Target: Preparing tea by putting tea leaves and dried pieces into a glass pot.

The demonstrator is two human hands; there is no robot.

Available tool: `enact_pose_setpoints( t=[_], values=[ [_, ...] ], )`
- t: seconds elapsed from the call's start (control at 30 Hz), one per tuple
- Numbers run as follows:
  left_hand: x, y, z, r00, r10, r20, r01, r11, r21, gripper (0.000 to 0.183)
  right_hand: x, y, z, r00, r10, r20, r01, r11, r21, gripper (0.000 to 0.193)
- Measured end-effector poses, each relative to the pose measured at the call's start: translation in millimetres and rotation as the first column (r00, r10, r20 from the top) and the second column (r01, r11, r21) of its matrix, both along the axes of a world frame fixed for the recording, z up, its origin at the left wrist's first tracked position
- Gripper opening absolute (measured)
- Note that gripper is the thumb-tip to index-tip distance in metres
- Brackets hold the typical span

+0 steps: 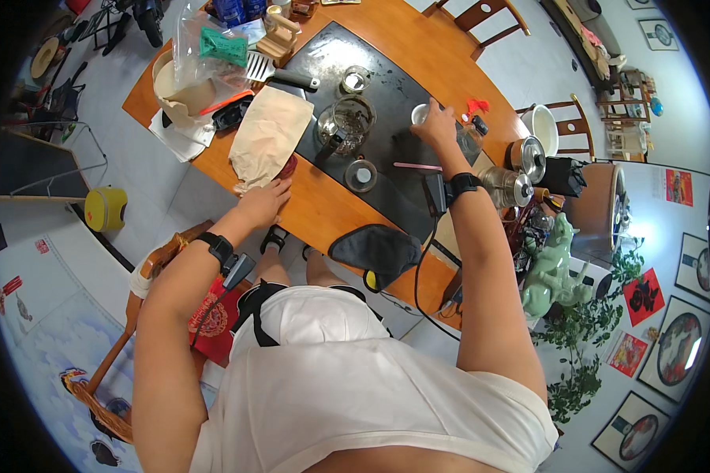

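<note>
My right hand [437, 130] is closed on a small white cup [420, 114] at the right side of the dark tabletop panel. My left hand [263, 202] rests at the table's near edge, fingers stretched out, against the lower end of a crumpled beige cloth bag [272, 126]. A dark red round thing [289, 166] shows partly beside the bag. Between my hands stand a glass teapot [351, 122] with a black handle, a small glass jar [355, 80] and a round glass lid or dish [360, 175]. A thin pink stick [417, 166] lies near my right wrist.
A slotted spatula [284, 75], a clear plastic bag [201, 47] and a beige container [183, 91] crowd the left. Glass pots [506, 187] and a green figurine [556, 268] stand on the right. A dark cloth [375, 248] hangs at the near edge. Cables run from both wrists.
</note>
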State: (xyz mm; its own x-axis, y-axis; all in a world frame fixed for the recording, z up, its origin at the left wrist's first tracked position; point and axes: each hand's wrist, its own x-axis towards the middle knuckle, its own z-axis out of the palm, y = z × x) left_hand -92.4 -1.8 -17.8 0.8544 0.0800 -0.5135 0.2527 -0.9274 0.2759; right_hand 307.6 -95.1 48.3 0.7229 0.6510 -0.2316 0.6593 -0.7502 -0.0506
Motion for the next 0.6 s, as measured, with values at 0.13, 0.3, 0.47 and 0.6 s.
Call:
enact_pose_setpoints(
  t=[0.13, 0.3, 0.47, 0.6],
  values=[
    [5.4, -4.3, 6.3, 0.996, 0.000, -0.086, 0.001, 1.000, 0.017, 0.069, 26.4, -8.1, -36.5, 0.986, -0.129, -0.103, 0.127, 0.991, -0.031, 0.092],
    [12.0, -6.6, 5.6, 0.995, -0.028, -0.100, 0.031, 0.999, 0.028, 0.072, 45.1, -11.9, -60.4, 0.971, -0.209, -0.113, 0.213, 0.977, 0.031, 0.093],
    [-2.2, -0.1, 7.9, 0.996, -0.001, -0.086, -0.001, 1.000, -0.018, 0.074, 15.7, 19.4, -54.8, 0.966, 0.079, 0.247, -0.097, 0.994, 0.059, 0.095],
    [8.1, 0.0, 15.4, 0.994, -0.005, -0.112, 0.003, 1.000, -0.013, 0.075, -2.6, 56.9, -55.7, 0.863, 0.487, 0.135, -0.497, 0.769, 0.402, 0.082]
  ],
)
